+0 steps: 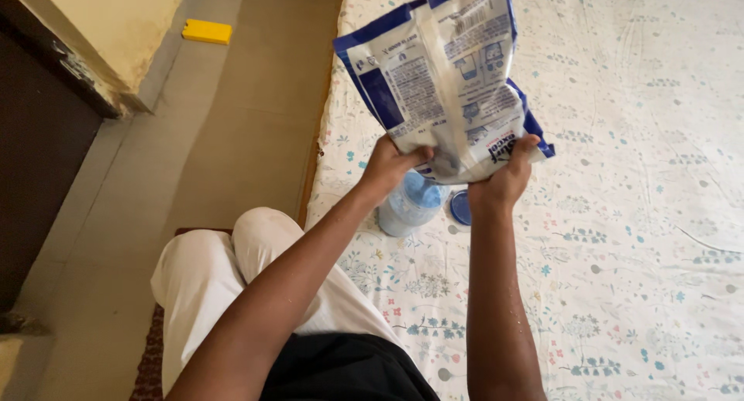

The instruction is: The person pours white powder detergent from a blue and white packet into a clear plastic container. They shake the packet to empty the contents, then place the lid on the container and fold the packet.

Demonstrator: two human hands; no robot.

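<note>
Item one: blue and white pouch (449, 68), upper centre of the frame, held up in the air above the bed. It is a soft plastic bag, mostly white on the face turned to me, with dark blue borders along its left and upper edges and a blue corner poking out at the lower right. Panels of small print and little diagram boxes cover the face. The plastic is crinkled and glossy, and the bag tapers towards its lower end, where I grip it.

Item two: my left hand (391, 167), centre of the frame, fingers closed on the lower left edge of the pouch, thumb pressed on the near face.

Item three: my right hand (505, 180), just right of it, clenched on the lower right corner of the pouch. Both forearms rise from the bottom of the frame.

Item four: clear plastic jar (411, 205), standing on the bed directly below the pouch's lower end, between my wrists, with something pale blue inside. Whether the pouch touches it I cannot tell.

Item five: round blue lid (460, 208), lying flat on the bed just right of the jar.

Item six: bed (635, 215), right half of the frame, covered by a white floral sheet.

Item seven: yellow block (207, 32), on the floor, upper left.
</note>
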